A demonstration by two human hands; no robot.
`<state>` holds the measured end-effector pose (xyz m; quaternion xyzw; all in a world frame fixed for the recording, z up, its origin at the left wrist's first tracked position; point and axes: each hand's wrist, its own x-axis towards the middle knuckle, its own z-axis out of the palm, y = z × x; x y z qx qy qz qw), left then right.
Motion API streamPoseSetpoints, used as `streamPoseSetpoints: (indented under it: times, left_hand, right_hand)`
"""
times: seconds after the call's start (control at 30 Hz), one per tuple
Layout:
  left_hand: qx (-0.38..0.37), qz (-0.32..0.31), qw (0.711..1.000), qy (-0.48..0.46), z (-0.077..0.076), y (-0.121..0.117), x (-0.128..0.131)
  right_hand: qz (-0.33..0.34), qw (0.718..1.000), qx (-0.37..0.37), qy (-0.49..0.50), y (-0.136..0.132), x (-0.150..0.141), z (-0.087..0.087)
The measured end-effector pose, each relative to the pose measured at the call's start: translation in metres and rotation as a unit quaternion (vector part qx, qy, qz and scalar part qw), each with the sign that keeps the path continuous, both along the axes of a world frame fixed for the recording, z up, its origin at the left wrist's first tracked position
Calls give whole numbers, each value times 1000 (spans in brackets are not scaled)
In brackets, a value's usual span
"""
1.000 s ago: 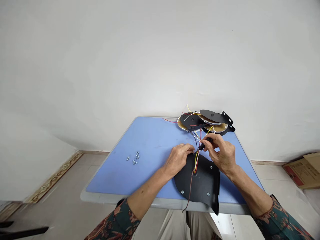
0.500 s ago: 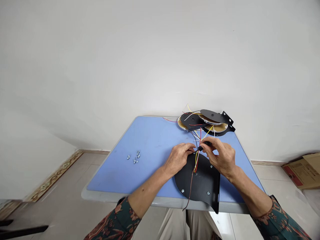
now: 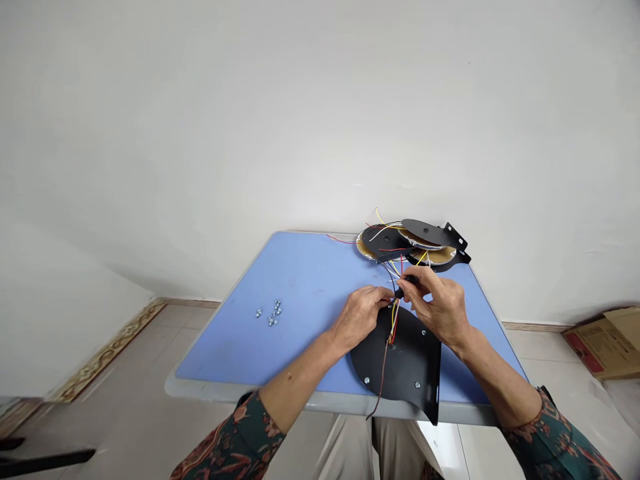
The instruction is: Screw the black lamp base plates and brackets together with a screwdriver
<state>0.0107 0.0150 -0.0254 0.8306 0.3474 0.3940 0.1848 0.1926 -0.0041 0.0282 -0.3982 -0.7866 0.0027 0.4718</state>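
- Head cam: my left hand (image 3: pixel 357 317) and right hand (image 3: pixel 440 310) are working together above a curved black metal plate (image 3: pixel 405 363), which lies on the blue surface (image 3: pixel 225 347).
- Right fingers (image 3: pixel 417 283) are pinched shut on a small black connector (image 3: pixel 400 292), just above the plate.
- Left fingers (image 3: pixel 380 293) curl in close beside the connector. Too small to tell if they have hold of any wire.
- Wire bundle (image 3: pixel 395 317), red, yellow and white, rises from a hole in the plate to the hands. A dark lead (image 3: pixel 381 387) hangs past the plate's near edge.
- Step in hand looks like fitting the connector onto those leads.
- My call: next move needs the connector seated squarely, leads kept clear of snags.
- Further back: stacked discs (image 3: pixel 385 241) with black brackets and loose wires. Small screws (image 3: pixel 273 313) sit in a cluster well left of the hands.
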Motion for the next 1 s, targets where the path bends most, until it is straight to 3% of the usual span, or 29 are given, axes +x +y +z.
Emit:
streamPoseSetpoints:
  times: [0.27, 0.5, 0.77, 0.93, 1.0]
  left_hand:
    - [-6, 41, 999, 17, 7, -3, 5]
    - [-48, 57, 997, 0, 3, 1, 5]
    - [-36, 26, 999, 12, -3, 5, 6]
    - [-51, 23, 998, 15, -2, 6, 5]
    - [-62, 21, 998, 16, -2, 6, 5]
  right_hand:
    - [8, 999, -32, 9, 4, -5, 2]
    - [90, 993, -73, -8, 11, 1, 13]
    - [-16, 994, -66, -87, 14, -5, 33]
    - [119, 984, -132, -22, 18, 1, 37]
    - [116, 983, -141, -7, 20, 2, 34]
